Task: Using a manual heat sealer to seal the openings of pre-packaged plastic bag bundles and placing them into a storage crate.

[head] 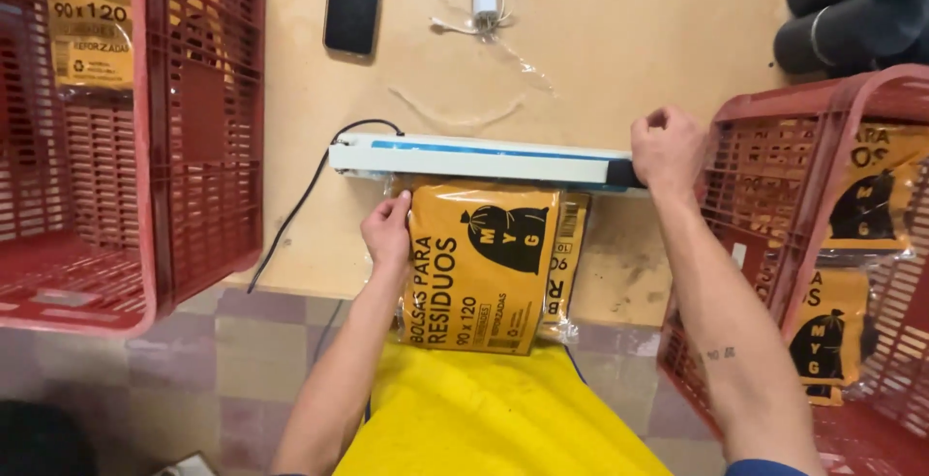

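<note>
Packing workshop: heat sealer [479,160], crates [145,137]

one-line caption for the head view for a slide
Right hand presses the sealer bar while left hand steadies a yellow bag pack.

Left hand [387,231] flat with fingers extended, right hand [666,150] curled, knuckles up, forearms bare

The flat orange pack of bags [481,265] was wrapped in clear, glossy plastic film that caught the light. The long white sealing bar [479,161] looked like smooth painted metal with a blue strip. The pale tabletop [600,50] was matt wood, scuffed and stained. Both red lattice crates [198,128] were moulded plastic, dull-surfaced. The yellow apron [484,418] looked like smooth, slightly shiny sheet.
</note>
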